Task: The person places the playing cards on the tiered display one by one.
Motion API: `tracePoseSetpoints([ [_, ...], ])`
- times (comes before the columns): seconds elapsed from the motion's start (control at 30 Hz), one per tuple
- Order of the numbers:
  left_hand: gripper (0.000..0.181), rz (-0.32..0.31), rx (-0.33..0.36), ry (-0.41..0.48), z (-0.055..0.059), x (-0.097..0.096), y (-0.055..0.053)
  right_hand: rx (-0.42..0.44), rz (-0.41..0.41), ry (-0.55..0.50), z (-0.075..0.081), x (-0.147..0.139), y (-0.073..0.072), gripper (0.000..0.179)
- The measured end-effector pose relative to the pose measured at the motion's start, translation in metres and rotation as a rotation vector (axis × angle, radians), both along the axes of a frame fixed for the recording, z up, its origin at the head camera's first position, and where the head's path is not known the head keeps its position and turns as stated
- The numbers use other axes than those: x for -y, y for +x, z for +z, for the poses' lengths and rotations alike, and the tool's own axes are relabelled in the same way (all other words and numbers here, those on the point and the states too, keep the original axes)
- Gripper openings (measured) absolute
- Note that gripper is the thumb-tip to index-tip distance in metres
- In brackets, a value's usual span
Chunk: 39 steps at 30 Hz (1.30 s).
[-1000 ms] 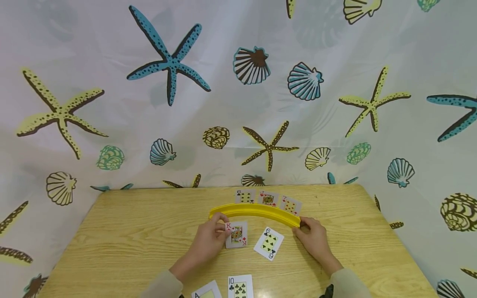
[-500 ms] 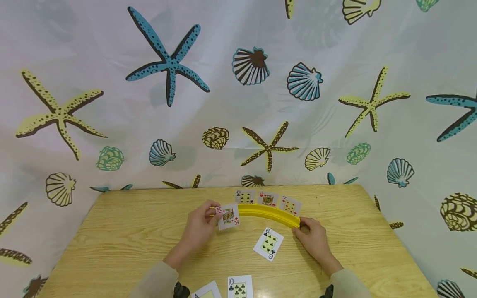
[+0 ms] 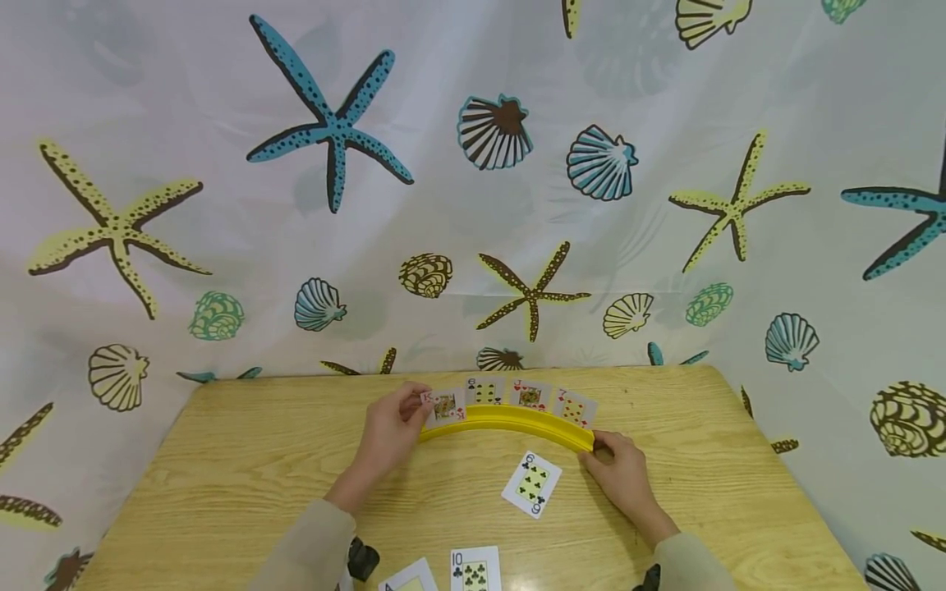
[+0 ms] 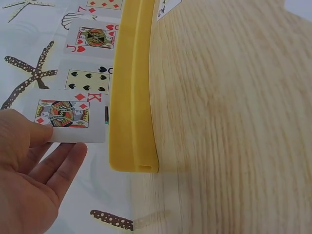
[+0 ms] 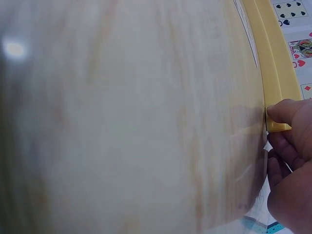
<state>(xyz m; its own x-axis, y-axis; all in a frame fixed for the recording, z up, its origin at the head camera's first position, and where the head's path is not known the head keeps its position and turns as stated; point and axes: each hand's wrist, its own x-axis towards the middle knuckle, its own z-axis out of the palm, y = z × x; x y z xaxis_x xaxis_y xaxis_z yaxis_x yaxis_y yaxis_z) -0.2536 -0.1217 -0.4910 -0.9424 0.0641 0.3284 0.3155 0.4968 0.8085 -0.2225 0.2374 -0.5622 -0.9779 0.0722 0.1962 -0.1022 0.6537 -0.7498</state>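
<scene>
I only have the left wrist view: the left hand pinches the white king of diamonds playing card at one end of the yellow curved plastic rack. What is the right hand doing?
Observer: The right hand pinches the opposite end of the yellow curved plastic rack.
Operator: A white playing card pokes in at the top of my view, beside the rack. Which is it?
Observer: The six of clubs, lying face up on the pale wood table.

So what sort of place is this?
Probably a curtained-off indoor spot for cards: a wood-grain table, a seashell-print cloth hanging behind it, and playing cards standing in a yellow holder.
</scene>
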Motion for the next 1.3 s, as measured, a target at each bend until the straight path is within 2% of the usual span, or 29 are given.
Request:
tracePoseSetpoints([
  [0.23,0.019,0.017,-0.037,0.002,0.001,-0.001,-0.006,-0.017,0.001,0.009,-0.002,-0.001,0.000,0.035],
  [0.63,0.018,0.039,-0.051,-0.001,-0.004,-0.001,-0.014,-0.013,0.009,0.010,-0.002,-0.001,-0.002,0.035],
  [0.9,0.016,0.037,-0.005,0.000,-0.008,-0.003,-0.017,-0.014,0.010,0.007,-0.002,-0.001,-0.001,0.035],
  [1.3,0.016,0.029,-0.007,-0.002,-0.007,-0.002,-0.018,0.005,0.003,0.006,-0.001,-0.001,-0.001,0.035],
])
